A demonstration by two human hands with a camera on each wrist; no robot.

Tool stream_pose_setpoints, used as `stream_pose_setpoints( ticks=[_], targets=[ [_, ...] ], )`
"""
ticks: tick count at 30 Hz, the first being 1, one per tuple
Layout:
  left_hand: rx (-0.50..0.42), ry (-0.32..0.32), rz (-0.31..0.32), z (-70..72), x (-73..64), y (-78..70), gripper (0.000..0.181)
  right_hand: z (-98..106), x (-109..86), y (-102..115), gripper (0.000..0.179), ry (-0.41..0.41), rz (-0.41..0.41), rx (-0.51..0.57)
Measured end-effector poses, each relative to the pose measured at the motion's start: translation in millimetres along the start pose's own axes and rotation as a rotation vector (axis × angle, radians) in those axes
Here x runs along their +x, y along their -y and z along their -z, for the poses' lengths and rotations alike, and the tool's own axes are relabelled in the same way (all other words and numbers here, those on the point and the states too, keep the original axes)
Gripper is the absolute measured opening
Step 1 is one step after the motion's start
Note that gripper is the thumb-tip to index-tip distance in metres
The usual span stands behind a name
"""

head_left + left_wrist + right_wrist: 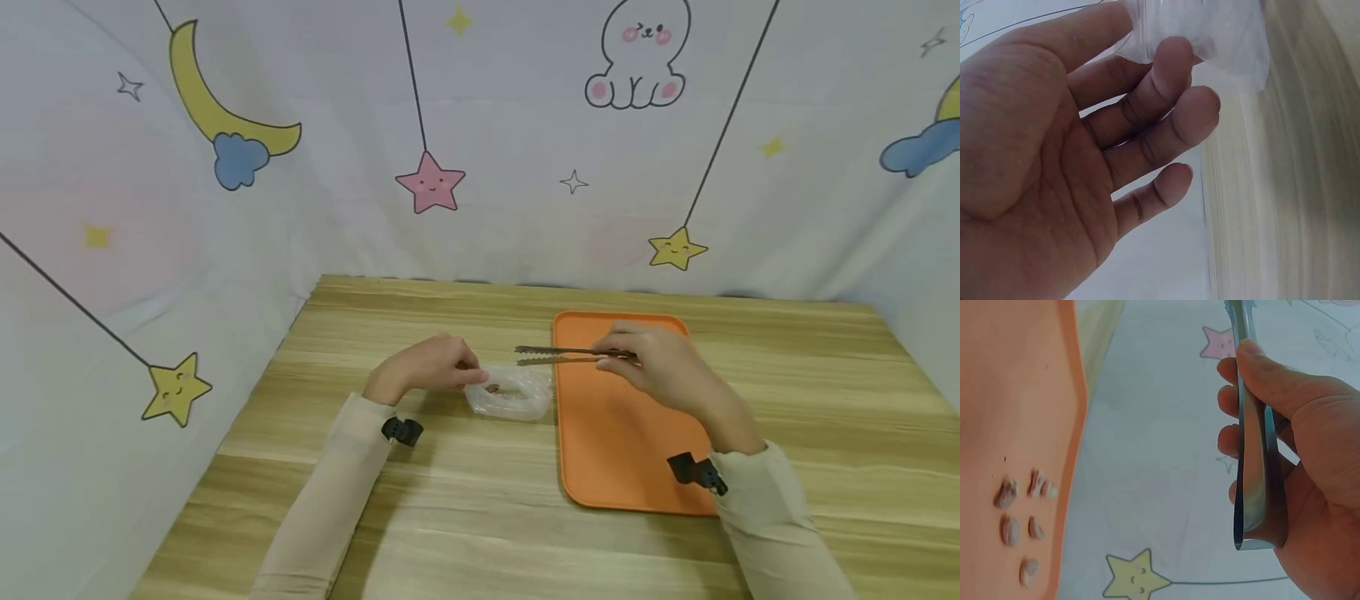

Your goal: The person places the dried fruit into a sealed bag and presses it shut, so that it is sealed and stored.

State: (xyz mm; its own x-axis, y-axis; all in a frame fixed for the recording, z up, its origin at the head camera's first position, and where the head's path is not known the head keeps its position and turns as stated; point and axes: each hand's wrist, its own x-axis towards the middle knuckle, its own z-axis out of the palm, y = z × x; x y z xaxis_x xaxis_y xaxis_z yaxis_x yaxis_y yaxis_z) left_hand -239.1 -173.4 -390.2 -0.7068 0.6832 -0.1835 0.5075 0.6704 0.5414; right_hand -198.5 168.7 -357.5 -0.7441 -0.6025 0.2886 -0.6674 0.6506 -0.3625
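Observation:
My left hand [427, 367] pinches the rim of a clear plastic bag [528, 406] between thumb and forefinger. In the left wrist view the other fingers are loosely bent beside the bag [1229, 44]. Small brown bits [492, 388] show in the bag's mouth; what they are is too small to tell. Metal serrated tongs [1254, 487] are gripped in my right hand [667, 371], over the orange tray [600, 467]. Their tips point left, slightly apart, above the bag's right side, and nothing shows between them. Several small brownish, nut-like pieces [1010, 531] lie on the tray in the right wrist view.
The bag rests on a wood-grain table [465, 500], close to the tray's left edge. A white cloth [510, 242] printed with stars, a moon and clouds hangs behind the table and along its sides.

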Motion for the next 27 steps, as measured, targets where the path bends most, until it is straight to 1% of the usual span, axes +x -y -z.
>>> stream_pose_setpoints(
  ticks=[2,7,15,19,22,27],
  targets=[
    [-0.006,0.003,0.008,-0.3,0.6,-0.2,0.025,4,-2.3,-5,0.014,-0.007,-0.005,-0.012],
    [-0.007,0.007,0.003,-1.0,2.1,0.1,0.025,14,-9.8,-19,0.014,-0.049,-0.01,-0.082],
    [-0.011,0.001,0.011,-1.5,0.6,4.5,0.025,36,-20.4,-37,0.018,-0.065,-0.103,-0.14],
    [-0.018,0.001,0.02,-1.4,0.2,4.4,0.025,42,-26.6,-48,0.021,-0.04,-0.175,-0.155],
    [-0.016,0.003,0.018,-1.6,1.1,4.2,0.025,44,-30.8,-56,0.024,0.001,-0.234,-0.156],
    [-0.014,0.008,0.02,-1.9,2.1,4.2,0.025,42,-34.7,-70,0.021,0.049,-0.289,-0.149]
  ],
)
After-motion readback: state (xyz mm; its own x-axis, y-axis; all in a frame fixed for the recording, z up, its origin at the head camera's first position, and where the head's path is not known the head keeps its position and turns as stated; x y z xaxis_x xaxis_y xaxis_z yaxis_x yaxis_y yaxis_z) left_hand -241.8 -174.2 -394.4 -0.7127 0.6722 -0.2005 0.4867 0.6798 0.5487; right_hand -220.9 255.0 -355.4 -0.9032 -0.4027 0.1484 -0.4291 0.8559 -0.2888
